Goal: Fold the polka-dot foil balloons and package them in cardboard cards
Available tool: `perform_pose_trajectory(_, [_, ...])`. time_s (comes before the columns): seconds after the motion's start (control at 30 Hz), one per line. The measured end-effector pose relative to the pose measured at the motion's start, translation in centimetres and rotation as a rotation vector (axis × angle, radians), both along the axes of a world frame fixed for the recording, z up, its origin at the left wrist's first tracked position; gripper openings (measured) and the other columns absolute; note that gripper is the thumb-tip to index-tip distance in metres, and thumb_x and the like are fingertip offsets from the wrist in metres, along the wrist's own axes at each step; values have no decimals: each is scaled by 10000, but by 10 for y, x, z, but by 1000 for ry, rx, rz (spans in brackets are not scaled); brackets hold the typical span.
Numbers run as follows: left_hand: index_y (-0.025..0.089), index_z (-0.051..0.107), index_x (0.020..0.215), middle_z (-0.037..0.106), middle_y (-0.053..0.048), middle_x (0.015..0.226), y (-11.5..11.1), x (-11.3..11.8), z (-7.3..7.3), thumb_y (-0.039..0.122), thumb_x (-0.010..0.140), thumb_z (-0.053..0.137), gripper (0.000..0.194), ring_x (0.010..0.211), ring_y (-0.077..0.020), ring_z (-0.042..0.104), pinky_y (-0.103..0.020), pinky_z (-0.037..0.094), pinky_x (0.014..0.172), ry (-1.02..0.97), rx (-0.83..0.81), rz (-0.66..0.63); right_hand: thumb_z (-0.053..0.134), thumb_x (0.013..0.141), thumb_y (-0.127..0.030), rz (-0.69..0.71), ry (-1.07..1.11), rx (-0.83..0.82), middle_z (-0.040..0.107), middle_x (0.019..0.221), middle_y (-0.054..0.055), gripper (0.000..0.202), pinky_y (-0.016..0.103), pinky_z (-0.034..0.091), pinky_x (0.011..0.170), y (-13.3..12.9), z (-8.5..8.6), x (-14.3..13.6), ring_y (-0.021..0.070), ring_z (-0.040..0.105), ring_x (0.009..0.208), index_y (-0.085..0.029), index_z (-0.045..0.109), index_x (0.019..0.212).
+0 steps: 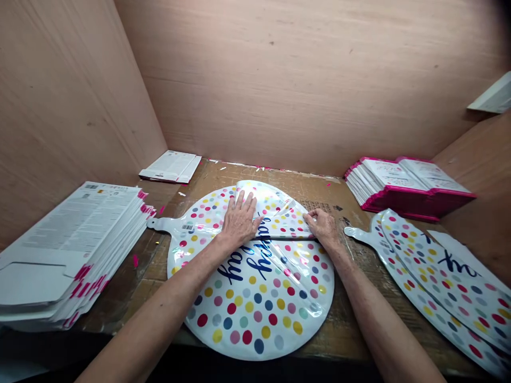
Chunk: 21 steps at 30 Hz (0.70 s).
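A flat, round foil balloon (255, 319) lies in front of me, white with coloured dots and dark blue lettering, its tail pointing left. On its far half lies a folded piece of the same dotted foil; whether it is part of this balloon or a second one I cannot tell. My left hand (240, 217) presses flat on the folded foil with fingers spread. At the right end of the fold, my right hand (322, 226) has its fingertips closed on the foil edge. More dotted foil balloons (443, 282) lie overlapped to the right.
A tall stack of white printed card sleeves (72, 239) with pink edges stands at left. A smaller card pile (171, 166) sits behind it. White-and-pink packs (411, 186) are stacked at back right. Plywood walls (279, 80) enclose the cardboard-covered table (151, 282); pink scraps lie about.
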State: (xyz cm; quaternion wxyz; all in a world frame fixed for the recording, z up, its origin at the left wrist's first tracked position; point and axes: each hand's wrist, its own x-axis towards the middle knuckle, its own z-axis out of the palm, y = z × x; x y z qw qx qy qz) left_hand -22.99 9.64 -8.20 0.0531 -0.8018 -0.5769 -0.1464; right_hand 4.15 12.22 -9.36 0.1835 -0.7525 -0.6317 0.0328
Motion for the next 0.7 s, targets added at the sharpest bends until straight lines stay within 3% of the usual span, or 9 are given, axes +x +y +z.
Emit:
perform_pose_trajectory(0.07, [82,375,1468,288,-144,1573,11,-4,-12,506,970,286,660,1473,-353,154,-555,184,1173,18,-130,79,542,867,-446,89,-54,101,661,1145,158,424,369,447,867,-14,7,-2,294,603,1072,-143,626,1152])
perform_pose_trajectory(0.17, [84,316,1499,250,-136,1588,16,-9,-25,532,973,229,696,1480,-345,126,-557,153,1179,3,-176,96,578,847,-370,556,-255,205,492,1410,170,523,425,372,1041,-31,17,-11,297,466,1280,-150,523,1319])
perform_pose_trajectory(0.23, [107,304,1507,230,-124,1595,14,-11,-26,556,969,212,707,1487,-330,97,-558,122,1185,-34,-178,77,544,843,-217,826,-393,111,499,1411,156,472,425,365,1066,-32,22,-22,276,473,1282,-148,531,1310])
perform_pose_trajectory(0.27, [114,296,1510,215,-121,1600,13,-11,-25,576,964,202,722,1491,-322,78,-553,108,1188,-63,-195,70,510,843,-148,863,-450,43,523,1388,159,456,416,379,1058,-30,24,-29,268,493,1265,-132,539,1298])
perform_pose_trajectory(0.4, [84,201,1533,99,-138,1616,17,-14,-21,630,949,134,802,1497,-285,11,-504,75,1201,-210,-290,83,420,856,-33,684,-570,-133,664,1144,193,364,384,490,886,-28,24,-55,274,625,1058,-81,627,1152])
perform_pose_trajectory(0.5, [94,217,1530,126,-140,1611,28,-19,-19,631,949,146,794,1496,-277,29,-485,80,1202,-262,-322,67,534,822,-93,625,-570,-202,697,749,147,175,368,516,667,-51,24,-62,259,662,696,-144,702,839])
perform_pose_trajectory(0.6, [115,313,1497,187,-130,1603,26,-21,-8,608,952,232,739,1494,-277,61,-469,104,1203,-336,-336,42,615,781,-150,599,-563,-219,678,688,152,97,388,503,599,-79,28,-65,274,648,631,-170,703,746])
perform_pose_trajectory(0.63, [115,373,1465,232,-136,1592,19,-20,-2,595,952,266,711,1489,-278,119,-450,147,1200,-400,-311,58,626,770,-154,575,-557,-229,681,708,164,85,402,502,594,-87,29,-67,290,652,647,-170,707,750])
perform_pose_trajectory(0.7, [126,541,1314,455,-152,1478,-10,-15,10,588,936,338,630,1398,-283,377,-412,313,1141,-577,-253,172,624,769,-150,517,-513,-229,680,727,177,95,419,501,587,-99,30,-77,309,655,662,-165,716,792])
